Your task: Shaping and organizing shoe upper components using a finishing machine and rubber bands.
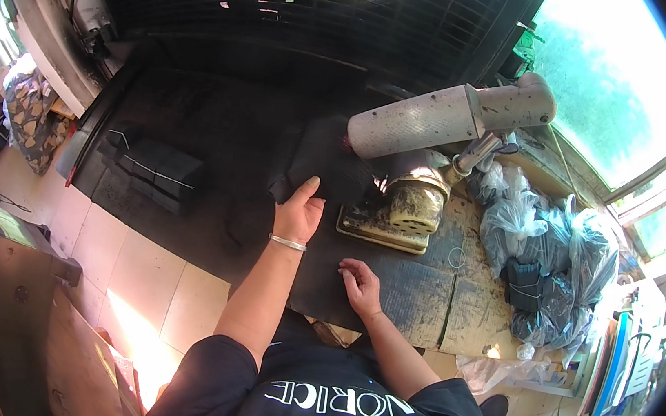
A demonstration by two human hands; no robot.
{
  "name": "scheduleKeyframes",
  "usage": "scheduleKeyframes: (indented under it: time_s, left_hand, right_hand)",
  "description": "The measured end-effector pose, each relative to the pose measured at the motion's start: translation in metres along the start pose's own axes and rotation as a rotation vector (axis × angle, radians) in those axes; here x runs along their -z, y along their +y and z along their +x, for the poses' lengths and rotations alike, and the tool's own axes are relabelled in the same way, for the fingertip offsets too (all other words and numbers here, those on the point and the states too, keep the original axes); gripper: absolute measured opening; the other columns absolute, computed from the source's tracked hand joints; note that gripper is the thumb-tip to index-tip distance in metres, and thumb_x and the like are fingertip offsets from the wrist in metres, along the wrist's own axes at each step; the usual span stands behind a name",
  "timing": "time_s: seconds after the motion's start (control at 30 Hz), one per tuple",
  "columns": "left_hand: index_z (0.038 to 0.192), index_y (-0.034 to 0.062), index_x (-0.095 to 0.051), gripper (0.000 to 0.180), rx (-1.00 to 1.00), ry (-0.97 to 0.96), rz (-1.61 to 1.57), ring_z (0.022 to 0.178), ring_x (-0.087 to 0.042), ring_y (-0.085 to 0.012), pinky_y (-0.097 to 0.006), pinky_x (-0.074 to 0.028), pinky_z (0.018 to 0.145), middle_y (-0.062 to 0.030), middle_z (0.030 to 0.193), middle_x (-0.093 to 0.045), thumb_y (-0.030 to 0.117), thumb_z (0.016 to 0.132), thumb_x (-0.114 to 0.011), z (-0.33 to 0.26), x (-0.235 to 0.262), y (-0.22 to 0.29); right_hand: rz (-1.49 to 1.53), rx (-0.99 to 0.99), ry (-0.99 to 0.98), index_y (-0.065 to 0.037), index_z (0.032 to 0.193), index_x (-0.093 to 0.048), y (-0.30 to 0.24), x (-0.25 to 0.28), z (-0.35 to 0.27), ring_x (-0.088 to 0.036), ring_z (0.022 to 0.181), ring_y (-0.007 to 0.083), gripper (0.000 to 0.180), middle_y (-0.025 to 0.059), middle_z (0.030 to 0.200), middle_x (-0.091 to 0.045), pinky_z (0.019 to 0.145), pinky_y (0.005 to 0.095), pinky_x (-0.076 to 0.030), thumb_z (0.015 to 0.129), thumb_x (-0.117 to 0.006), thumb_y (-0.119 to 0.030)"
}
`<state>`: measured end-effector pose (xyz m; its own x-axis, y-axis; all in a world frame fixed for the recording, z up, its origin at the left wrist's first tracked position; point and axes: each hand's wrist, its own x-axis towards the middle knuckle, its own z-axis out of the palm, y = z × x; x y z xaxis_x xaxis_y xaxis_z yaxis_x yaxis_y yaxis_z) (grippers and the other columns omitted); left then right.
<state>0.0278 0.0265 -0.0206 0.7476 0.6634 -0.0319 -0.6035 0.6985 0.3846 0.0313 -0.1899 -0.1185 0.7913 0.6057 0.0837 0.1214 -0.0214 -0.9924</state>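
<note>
— Reaching toward twelve o'clock, the left hand [298, 212] lay flat on a dark piece of sheet material [328, 162], fingers together, thumb out. Was it gripping?

— I couldn't tell; it looked more like pressing, perhaps to steady the sheet where it ran up to the machine.

— And the other one?

— The right hand [359, 283] rested at about five o'clock from the left, fingers curled narrow on the black rubber mat [388, 296], pinching something too small to make out — or nothing.

— What stood near?

— A worn grey bench machine [441, 122] with a round head [414, 203], at two o'clock from the left hand, touching the sheet's edge. It blocked any push further right. Clear bags of dark pieces [541, 256] were heaped at three o'clock, and a black bundle [158, 172] lay on the floor at nine o'clock, well apart.

— Anything loose?

— A small ring [456, 257] on the mat, beside the machine's base.
</note>
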Motion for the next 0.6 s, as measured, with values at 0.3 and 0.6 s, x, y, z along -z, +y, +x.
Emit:
scheduleKeyframes:
  time_s: [0.3,0.6]
  left_hand:
    - [0.127,0.0048,-0.054,0.046,0.029,-0.056,0.032,0.112,-0.062,-0.0241,-0.042,-0.052,0.099,-0.0117,0.123,-0.061,-0.015,0.086,-0.059,-0.01,-0.011,-0.014]
    - [0.122,0.0056,-0.057,0.043,0.015,-0.048,0.032,0.106,-0.064,-0.0222,-0.04,-0.055,0.095,-0.0099,0.118,-0.063,-0.015,0.085,-0.06,-0.008,-0.005,-0.01]
  right_hand:
    - [-0.006,0.0,-0.002,0.003,0.11,-0.061,0.001,0.0,0.0,-0.069,0.092,0.0164,0.019,0.0102,0.1,-0.07,0.081,0.0277,-0.053,0.092,-0.058,-0.003]
    - [-0.011,0.011,-0.022,0.003,0.111,-0.06,-0.001,0.001,0.0,-0.067,0.092,0.0152,0.019,0.01,0.102,-0.069,0.082,0.027,-0.052,0.093,-0.056,-0.002]
